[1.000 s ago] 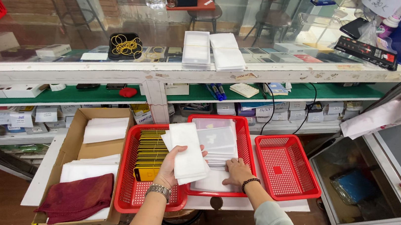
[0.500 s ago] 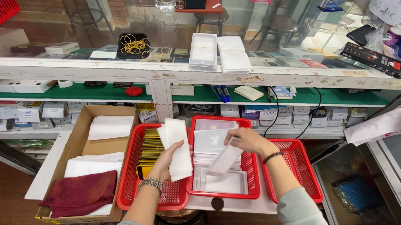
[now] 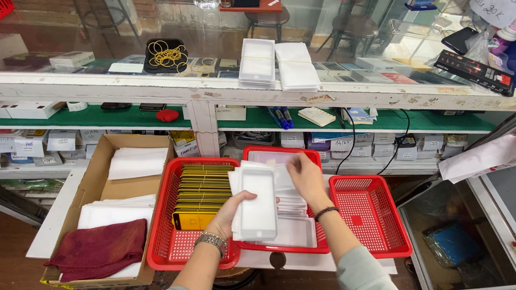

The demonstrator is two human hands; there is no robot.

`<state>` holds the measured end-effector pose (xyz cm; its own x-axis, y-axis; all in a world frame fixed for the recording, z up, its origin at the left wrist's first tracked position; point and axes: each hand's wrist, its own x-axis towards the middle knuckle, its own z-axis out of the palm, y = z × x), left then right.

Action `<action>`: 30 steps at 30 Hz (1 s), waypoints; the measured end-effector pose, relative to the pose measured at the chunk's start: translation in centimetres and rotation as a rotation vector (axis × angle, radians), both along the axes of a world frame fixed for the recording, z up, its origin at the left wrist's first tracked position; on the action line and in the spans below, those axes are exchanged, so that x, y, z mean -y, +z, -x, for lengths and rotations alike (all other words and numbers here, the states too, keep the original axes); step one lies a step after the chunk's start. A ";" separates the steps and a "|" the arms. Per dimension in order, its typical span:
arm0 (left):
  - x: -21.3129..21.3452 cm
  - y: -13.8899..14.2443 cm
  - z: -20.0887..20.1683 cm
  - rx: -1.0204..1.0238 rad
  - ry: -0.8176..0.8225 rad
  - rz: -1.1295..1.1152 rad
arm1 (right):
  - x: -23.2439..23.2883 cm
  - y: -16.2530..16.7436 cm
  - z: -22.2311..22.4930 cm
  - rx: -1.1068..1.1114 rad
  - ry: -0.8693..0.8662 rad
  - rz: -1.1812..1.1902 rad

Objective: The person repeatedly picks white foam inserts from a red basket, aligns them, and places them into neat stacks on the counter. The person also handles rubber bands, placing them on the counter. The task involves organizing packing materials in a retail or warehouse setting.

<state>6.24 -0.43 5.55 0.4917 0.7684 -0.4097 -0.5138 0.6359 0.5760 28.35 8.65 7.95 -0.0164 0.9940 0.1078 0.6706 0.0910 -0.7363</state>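
The right hand (image 3: 305, 179) has let its white sheet go and now reaches into the middle red basket (image 3: 257, 155).

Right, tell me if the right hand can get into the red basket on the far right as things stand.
Probably yes. The right hand is over the middle red basket, right beside the far-right red basket, which lies open-topped and looks bare inside. Nothing stands between them. The left hand holds a stack of white trays clear of that side.
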 end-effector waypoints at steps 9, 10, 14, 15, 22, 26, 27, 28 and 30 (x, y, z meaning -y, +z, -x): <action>0.1 1.0 0.1 0.191 0.115 -0.021 | 6.5 -7.9 -2.6 0.738 0.391 0.396; 0.1 1.0 0.1 0.189 0.121 -0.012 | 6.8 -7.7 -2.4 0.754 0.386 0.416; 0.3 1.0 0.7 0.180 0.135 0.011 | 7.2 -6.0 -1.8 0.787 0.358 0.475; 0.4 1.0 0.9 0.176 0.138 0.013 | 7.3 -5.8 -1.5 0.786 0.350 0.482; 0.8 1.9 2.0 0.122 0.237 0.013 | 6.8 -7.1 -1.8 0.714 0.303 0.422; 0.5 1.6 2.6 0.038 0.293 0.048 | 4.4 -6.9 -4.2 0.491 0.468 0.465; 0.4 1.4 2.7 0.022 0.303 0.048 | 3.7 -6.6 -4.7 0.426 0.506 0.469; 0.2 1.2 2.9 0.025 0.281 0.024 | 2.9 -5.7 -5.0 0.510 0.499 0.451; 0.0 0.8 3.3 0.028 0.240 -0.021 | 1.1 -2.9 -5.1 0.676 0.486 0.417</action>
<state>2.97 -0.48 6.38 0.3053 0.8725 -0.3814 -0.6646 0.4821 0.5709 33.48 7.59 5.02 -0.3699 0.8179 -0.4406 0.9266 0.2901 -0.2395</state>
